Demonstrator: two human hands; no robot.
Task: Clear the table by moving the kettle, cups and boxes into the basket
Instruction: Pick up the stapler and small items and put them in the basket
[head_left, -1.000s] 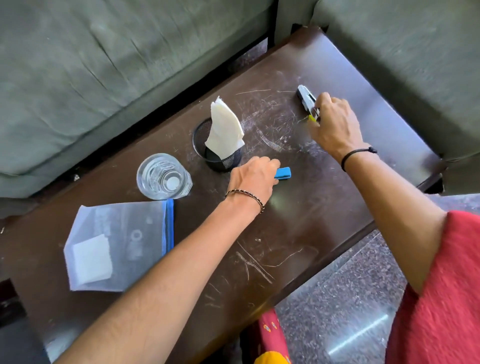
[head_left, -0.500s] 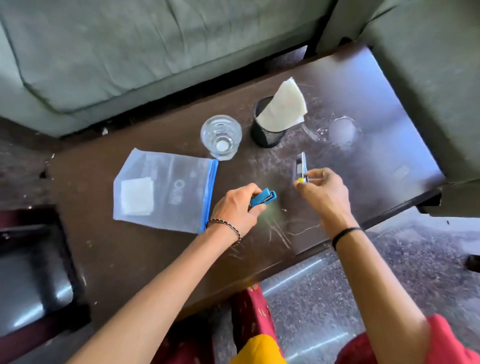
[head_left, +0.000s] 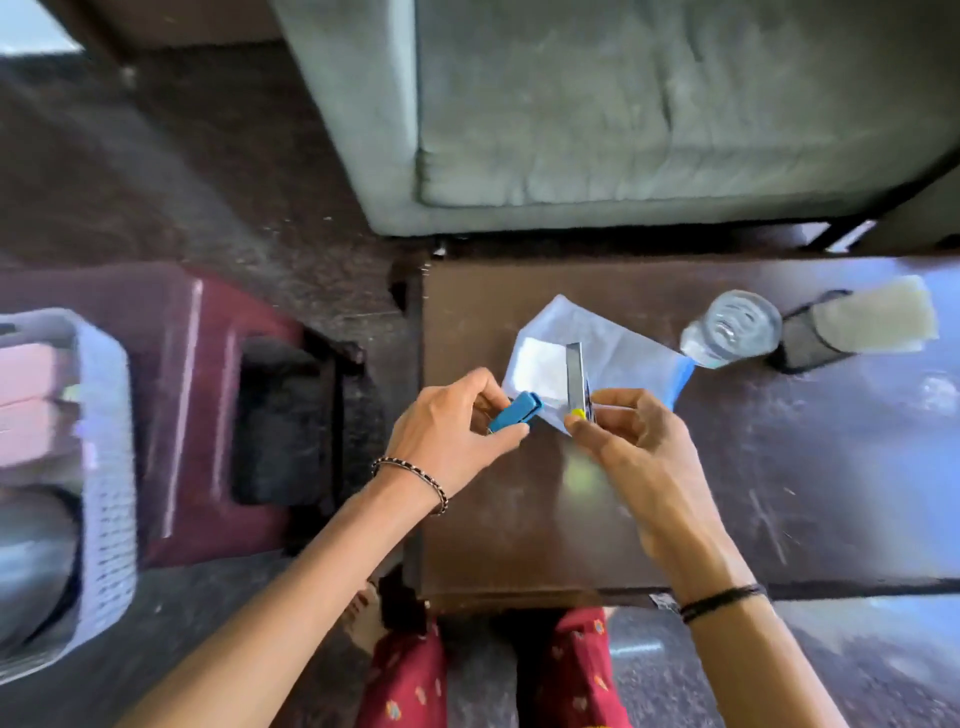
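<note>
My left hand (head_left: 447, 431) is closed around a small blue stapler (head_left: 515, 411) above the left end of the dark wooden table (head_left: 779, 493). My right hand (head_left: 628, 441) pinches a thin grey tool with a yellow tip (head_left: 575, 382) just to the right of it. A white woven basket (head_left: 106, 467) stands on the floor at the far left, holding pink boxes (head_left: 26, 395) and a metal vessel (head_left: 31, 551). On the table stands a clear glass cup (head_left: 732, 327) next to a black mesh holder with a white napkin (head_left: 852, 327).
A clear zip bag with a blue seal (head_left: 613, 343) lies on the table under my hands. A maroon stool (head_left: 208, 405) sits between the basket and the table. A grey-green sofa (head_left: 623, 114) runs behind the table. My legs are below the near table edge.
Both hands have drawn left along the table with their items, now held over the zip bag. The view has swung left, bringing the basket and stool into sight.
</note>
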